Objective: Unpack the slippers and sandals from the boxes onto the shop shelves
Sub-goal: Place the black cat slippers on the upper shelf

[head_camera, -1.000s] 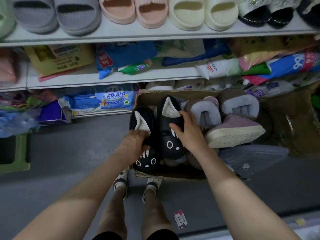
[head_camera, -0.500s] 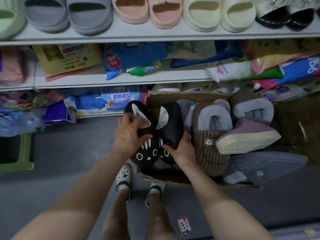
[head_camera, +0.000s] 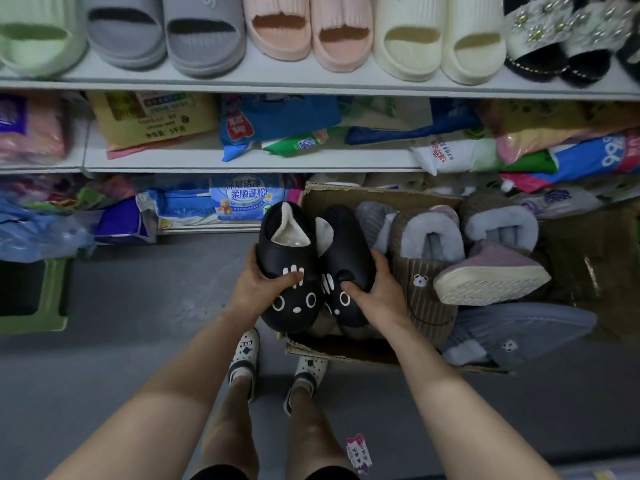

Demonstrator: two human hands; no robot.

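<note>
Head view: what do the two hands have?

A pair of black slippers with cat faces. The left hand (head_camera: 261,291) grips the left cat slipper (head_camera: 289,258), thumb across the upper by the white stripes, fingers curled round its left side. The right hand (head_camera: 377,294) grips the right cat slipper (head_camera: 346,249) from its right side, thumb pressed on the upper.

Where is the pair?

Side by side and touching, toes toward the person, at the left end of the cardboard box (head_camera: 346,353), which stands on the grey floor (head_camera: 156,299) in front of the shelves. The left one overhangs the box's left edge. Whether they rest on anything beneath, I cannot tell.

What else lies in the box?

To the right, a brown ribbed slipper (head_camera: 427,303) with a small panda badge and grey fleece lining. Further right is a purple slipper (head_camera: 498,261) tipped so its pale sole shows. Nearer, a blue-grey slipper (head_camera: 523,327) lies flat.

And the shelves?

The top shelf (head_camera: 311,84) carries a row: green slide (head_camera: 38,36), grey slides (head_camera: 166,32), pink slides (head_camera: 308,32), cream slides (head_camera: 440,39), then jewelled black sandals (head_camera: 561,39) at the right. The middle shelf (head_camera: 242,164) is piled with plastic packets. A green stool (head_camera: 34,299) stands far left on the floor, and the person's white clogs (head_camera: 244,355) are just near of the box.
</note>
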